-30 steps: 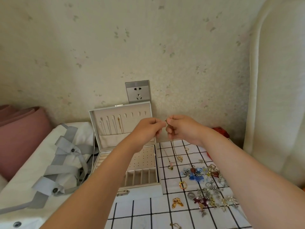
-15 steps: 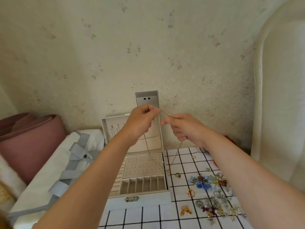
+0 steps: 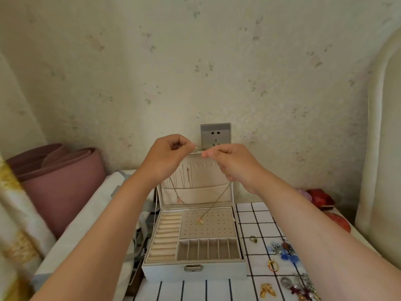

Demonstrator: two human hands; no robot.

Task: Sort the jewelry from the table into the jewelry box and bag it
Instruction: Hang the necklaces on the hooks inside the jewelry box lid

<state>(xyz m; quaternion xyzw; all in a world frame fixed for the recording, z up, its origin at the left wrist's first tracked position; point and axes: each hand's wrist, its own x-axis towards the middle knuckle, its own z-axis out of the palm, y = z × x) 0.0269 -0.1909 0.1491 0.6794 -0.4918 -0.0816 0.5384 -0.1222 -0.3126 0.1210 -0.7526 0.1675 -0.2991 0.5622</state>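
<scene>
A white jewelry box [image 3: 195, 271] stands open on the checked tablecloth, its lid upright against the wall. My left hand [image 3: 168, 158] and my right hand [image 3: 233, 164] are raised in front of the lid's top edge, each pinching an end of a thin gold necklace [image 3: 213, 204]. The chain hangs down over the box, with its small pendant [image 3: 200, 221] dangling above the dotted earring panel. Another chain with a pink pendant [image 3: 179, 199] hangs by the lid's pocket. Loose jewelry [image 3: 288, 270] lies on the cloth to the right of the box.
A white bag with grey straps [image 3: 91, 216] lies left of the box, beside a rolled pink mat [image 3: 58, 170]. A wall socket [image 3: 215, 135] is behind the hands. Red items [image 3: 320, 197] sit at the far right, next to a cream padded headboard [image 3: 382, 148].
Both hands have moved closer together in front of the lid's top edge, keeping the chain. The view has shifted so the box sits lower and more central.
</scene>
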